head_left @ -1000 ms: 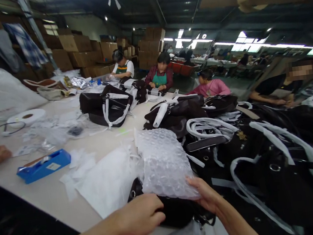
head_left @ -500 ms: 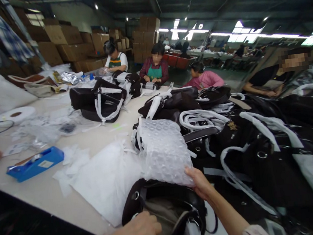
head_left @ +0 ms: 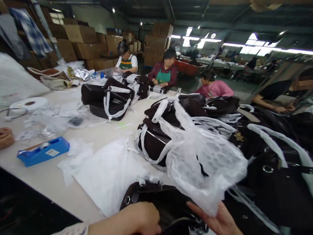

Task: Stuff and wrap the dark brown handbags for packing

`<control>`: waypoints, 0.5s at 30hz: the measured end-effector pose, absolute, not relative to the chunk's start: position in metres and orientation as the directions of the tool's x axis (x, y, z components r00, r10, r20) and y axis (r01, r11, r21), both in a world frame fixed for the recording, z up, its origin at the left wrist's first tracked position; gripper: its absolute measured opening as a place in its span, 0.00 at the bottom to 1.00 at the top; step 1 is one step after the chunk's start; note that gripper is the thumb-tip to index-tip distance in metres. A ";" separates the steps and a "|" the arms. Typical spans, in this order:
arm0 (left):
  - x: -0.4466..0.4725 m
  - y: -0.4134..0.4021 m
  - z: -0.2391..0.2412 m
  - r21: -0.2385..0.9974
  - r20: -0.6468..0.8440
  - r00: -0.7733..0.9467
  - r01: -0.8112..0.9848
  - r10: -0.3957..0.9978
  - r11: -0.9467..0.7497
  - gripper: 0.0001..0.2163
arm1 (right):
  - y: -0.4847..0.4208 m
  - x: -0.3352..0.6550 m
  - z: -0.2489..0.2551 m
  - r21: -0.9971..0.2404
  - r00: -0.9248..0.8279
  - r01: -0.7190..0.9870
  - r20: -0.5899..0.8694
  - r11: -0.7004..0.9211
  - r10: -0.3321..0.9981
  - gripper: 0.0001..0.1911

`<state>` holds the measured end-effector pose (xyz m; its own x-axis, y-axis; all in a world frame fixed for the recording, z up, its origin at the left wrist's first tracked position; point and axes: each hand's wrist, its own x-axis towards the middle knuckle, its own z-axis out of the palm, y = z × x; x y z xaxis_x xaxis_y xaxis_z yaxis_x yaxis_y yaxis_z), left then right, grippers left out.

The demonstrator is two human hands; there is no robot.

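The long pale table (head_left: 96, 133) runs away from the camera, its right half buried under dark handbags (head_left: 279, 179) with white-wrapped straps. Nearest the camera a black bag (head_left: 166, 207) lies at the table's edge, its lower part cut off by the frame. The left hand (head_left: 142, 219) curls its grip over the bag's rim. The right hand (head_left: 222, 225), partly out of frame, pinches a bubble-wrap wad (head_left: 203, 161) above the bag. The blue tape dispenser (head_left: 43, 151) bears a label too small to read.
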<state>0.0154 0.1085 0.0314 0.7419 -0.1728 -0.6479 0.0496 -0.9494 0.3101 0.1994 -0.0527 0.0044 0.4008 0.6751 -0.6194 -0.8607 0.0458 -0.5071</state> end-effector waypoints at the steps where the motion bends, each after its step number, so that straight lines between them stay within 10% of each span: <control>1: 0.021 0.105 0.026 0.283 -0.657 0.732 0.017 -0.181 -0.959 0.09 | -0.058 0.191 0.001 -0.484 0.363 -0.875 -0.630 0.019 0.686 0.24; 15: 0.002 0.079 0.020 0.215 -0.430 0.893 -0.046 -0.137 -0.975 0.10 | -0.014 0.170 -0.055 -0.879 0.855 -0.461 -0.402 0.125 0.327 0.32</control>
